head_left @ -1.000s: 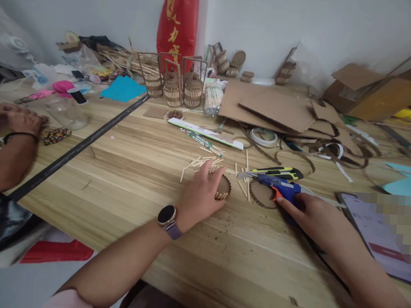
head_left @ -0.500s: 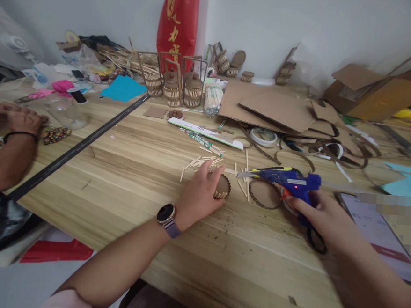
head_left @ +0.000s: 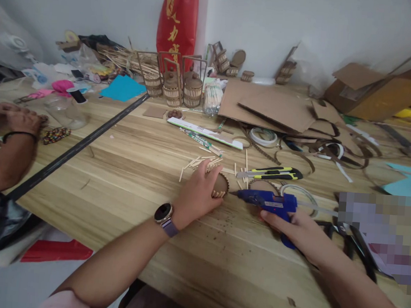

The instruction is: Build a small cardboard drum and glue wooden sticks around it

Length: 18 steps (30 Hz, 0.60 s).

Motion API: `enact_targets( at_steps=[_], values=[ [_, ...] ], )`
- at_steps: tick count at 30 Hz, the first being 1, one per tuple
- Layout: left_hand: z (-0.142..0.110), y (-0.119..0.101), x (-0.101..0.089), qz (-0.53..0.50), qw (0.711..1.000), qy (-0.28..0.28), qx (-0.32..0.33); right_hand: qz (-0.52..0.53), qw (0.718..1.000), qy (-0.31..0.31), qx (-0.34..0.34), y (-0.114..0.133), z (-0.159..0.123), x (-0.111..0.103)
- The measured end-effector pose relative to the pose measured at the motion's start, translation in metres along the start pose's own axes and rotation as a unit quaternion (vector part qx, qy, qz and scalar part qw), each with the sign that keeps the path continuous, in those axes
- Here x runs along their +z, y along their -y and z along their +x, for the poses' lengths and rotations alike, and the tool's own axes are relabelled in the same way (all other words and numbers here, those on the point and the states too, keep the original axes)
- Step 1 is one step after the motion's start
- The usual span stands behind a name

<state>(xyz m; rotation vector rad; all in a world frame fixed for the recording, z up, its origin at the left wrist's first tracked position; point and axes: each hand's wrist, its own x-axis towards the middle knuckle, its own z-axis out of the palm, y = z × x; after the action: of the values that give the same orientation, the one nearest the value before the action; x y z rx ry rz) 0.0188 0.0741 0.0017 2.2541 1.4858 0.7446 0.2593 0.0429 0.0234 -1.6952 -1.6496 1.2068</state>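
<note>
My left hand [head_left: 198,191] has its thumb and fingers around a small round cardboard base [head_left: 221,183] with a ridged rim. A few short sticks stand along the base's near edge. In my right hand [head_left: 301,226] is a blue hot glue gun [head_left: 270,201], its nozzle pointing left, just right of the base and close to its rim. Behind my left hand lie loose short wooden sticks [head_left: 190,163]. Partly covered by the glue gun is a second cardboard ring [head_left: 259,185]. A yellow and black utility knife [head_left: 276,172] lies behind the gun.
Several small stick baskets [head_left: 172,95] with handles stand at the back. Cardboard sheets [head_left: 275,107] and a box [head_left: 368,92] lie back right. Scissors [head_left: 344,229] and a roll of tape [head_left: 299,198] are near my right hand. At left, another person's hands [head_left: 21,120] work beside a jar [head_left: 66,111].
The glue gun in my right hand has come left and nearer to me, its nozzle now beside the base. The utility knife and scissors are more exposed. My left hand has hardly moved.
</note>
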Motion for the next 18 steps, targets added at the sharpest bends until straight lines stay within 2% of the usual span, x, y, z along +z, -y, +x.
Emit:
enact_targets(
  at_steps=[5,14,18],
  values=[
    [0.000,0.001,0.000,0.001,1.000,-0.001,0.004,-0.082,0.994,0.004,-0.072,0.000,0.001,0.003],
    [0.000,0.002,0.001,0.007,1.000,0.003,-0.002,-0.153,0.985,-0.020,-0.079,-0.015,0.002,0.009],
    [0.001,0.002,0.000,0.015,1.000,0.008,-0.006,-0.152,0.982,-0.020,-0.112,-0.015,0.002,0.010]
  ],
)
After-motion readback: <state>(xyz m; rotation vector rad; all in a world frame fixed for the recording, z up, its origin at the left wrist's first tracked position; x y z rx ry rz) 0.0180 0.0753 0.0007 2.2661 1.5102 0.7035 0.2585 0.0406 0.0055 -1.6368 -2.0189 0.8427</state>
